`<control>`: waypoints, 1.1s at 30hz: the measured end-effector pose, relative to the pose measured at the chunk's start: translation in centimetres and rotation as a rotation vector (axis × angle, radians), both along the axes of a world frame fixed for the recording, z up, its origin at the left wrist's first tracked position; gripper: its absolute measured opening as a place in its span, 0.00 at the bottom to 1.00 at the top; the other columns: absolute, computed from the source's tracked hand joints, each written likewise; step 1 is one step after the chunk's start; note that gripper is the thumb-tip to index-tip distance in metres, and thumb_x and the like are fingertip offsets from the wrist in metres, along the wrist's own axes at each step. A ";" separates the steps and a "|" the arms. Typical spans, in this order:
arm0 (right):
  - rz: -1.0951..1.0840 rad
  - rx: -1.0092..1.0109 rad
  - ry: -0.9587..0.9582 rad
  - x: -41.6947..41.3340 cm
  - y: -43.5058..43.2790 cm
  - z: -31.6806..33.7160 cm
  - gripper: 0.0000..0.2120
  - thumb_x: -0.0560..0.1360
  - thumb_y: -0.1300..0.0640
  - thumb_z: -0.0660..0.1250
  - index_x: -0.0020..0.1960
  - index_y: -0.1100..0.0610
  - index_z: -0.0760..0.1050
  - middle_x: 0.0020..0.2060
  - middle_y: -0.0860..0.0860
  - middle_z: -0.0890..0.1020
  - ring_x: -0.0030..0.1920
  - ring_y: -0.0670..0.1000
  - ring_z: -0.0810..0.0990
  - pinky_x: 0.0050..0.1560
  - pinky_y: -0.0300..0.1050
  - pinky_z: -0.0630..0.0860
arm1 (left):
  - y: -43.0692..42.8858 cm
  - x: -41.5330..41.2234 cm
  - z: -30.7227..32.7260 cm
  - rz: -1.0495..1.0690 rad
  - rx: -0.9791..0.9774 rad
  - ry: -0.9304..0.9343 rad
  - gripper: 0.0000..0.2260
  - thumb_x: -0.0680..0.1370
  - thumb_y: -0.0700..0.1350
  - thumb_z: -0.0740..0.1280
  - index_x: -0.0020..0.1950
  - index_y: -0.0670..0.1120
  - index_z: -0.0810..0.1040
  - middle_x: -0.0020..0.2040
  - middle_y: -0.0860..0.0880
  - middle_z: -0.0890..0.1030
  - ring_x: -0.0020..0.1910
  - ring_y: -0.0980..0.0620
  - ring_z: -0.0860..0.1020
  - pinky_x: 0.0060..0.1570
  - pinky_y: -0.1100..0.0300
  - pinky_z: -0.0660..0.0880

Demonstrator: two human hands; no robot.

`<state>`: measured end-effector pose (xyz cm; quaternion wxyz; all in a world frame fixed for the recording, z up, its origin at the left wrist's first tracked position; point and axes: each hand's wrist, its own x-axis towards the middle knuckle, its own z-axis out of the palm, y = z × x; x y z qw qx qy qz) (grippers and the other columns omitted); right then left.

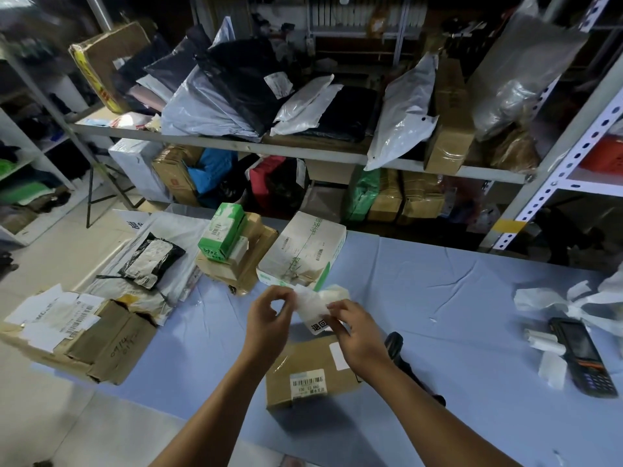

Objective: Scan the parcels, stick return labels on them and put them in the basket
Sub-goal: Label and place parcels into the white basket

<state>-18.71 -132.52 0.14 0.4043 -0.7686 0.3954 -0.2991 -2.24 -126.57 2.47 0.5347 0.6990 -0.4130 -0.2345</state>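
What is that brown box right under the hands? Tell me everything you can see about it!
The brown box is a small cardboard parcel lying flat on the blue tablecloth, near the table's front edge. It looks shut and wrapped in shiny clear tape. A white barcode label is stuck on its top, and a plain white sticker sits nearer the right hand. The left hand and right hand hold a return label above it; whether they touch the box is unclear.

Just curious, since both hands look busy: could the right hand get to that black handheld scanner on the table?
Probably yes. The scanner lies open on the blue table to the right hand's side; only paper scraps lie nearby. It would have to drop the label first.
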 end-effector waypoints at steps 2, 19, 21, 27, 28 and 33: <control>-0.014 0.035 0.042 -0.8 -0.6 -1.0 0.08 0.79 0.60 0.68 0.56 0.60 0.83 0.52 0.47 0.81 0.55 0.51 0.79 0.58 0.49 0.76 | -0.3 0.6 0.2 0.067 -0.020 0.029 0.06 0.79 0.37 0.67 0.44 0.44 0.80 0.42 0.49 0.82 0.42 0.57 0.79 0.37 0.70 0.73; -0.360 1.155 -0.369 2.4 -2.0 0.8 0.15 0.77 0.48 0.70 0.53 0.60 0.78 0.41 0.59 0.85 0.37 0.53 0.84 0.41 0.47 0.81 | 0.0 0.8 1.5 0.068 -0.023 -0.163 0.05 0.76 0.39 0.73 0.45 0.50 0.82 0.46 0.56 0.82 0.45 0.60 0.81 0.39 0.68 0.75; -0.266 1.316 -0.553 3.2 -1.6 2.3 0.16 0.76 0.50 0.72 0.57 0.61 0.78 0.43 0.60 0.86 0.39 0.53 0.85 0.39 0.45 0.83 | 0.3 0.8 1.4 0.034 -0.035 -0.187 0.05 0.74 0.38 0.74 0.46 0.48 0.83 0.47 0.56 0.82 0.46 0.59 0.81 0.39 0.68 0.75; -0.227 1.235 -0.455 4.1 -1.1 3.5 0.17 0.73 0.64 0.74 0.60 0.59 0.76 0.45 0.58 0.86 0.42 0.52 0.85 0.40 0.43 0.82 | 1.9 1.3 0.8 -0.084 -0.016 -0.124 0.08 0.71 0.36 0.76 0.46 0.48 0.84 0.52 0.53 0.82 0.48 0.55 0.82 0.40 0.66 0.77; -0.208 1.233 -0.364 4.1 -1.0 3.4 0.17 0.73 0.61 0.75 0.60 0.58 0.76 0.46 0.57 0.86 0.45 0.53 0.84 0.42 0.44 0.81 | 2.2 1.4 0.6 -0.081 -0.015 -0.082 0.09 0.71 0.36 0.76 0.46 0.48 0.83 0.53 0.52 0.82 0.49 0.54 0.82 0.41 0.64 0.78; -0.105 1.427 -0.410 4.2 -0.2 2.8 0.14 0.76 0.62 0.71 0.61 0.56 0.75 0.47 0.58 0.86 0.44 0.53 0.86 0.41 0.45 0.81 | 3.1 2.1 0.1 -0.076 -0.028 0.065 0.12 0.69 0.35 0.77 0.47 0.49 0.83 0.55 0.49 0.83 0.49 0.53 0.83 0.43 0.62 0.79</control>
